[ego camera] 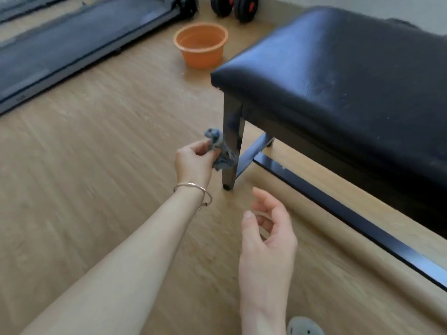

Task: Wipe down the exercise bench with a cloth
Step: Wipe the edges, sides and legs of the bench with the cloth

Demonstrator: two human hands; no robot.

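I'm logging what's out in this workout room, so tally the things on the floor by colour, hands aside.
Black: 3 - bench, treadmill, dumbbell
Orange: 1 - bowl
Blue-grey: 1 - cloth, held in the left hand against the bench leg
Grey: 1 - shoe
Total: 6

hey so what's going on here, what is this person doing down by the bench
A person is cleaning a black padded exercise bench. Their left hand grips a bunched blue-grey cloth and presses it against the bench's front leg, low down near the wooden floor. The right hand hangs open and empty nearby, touching nothing. An orange basin sits on the floor beyond the bench, with dumbbells behind it.
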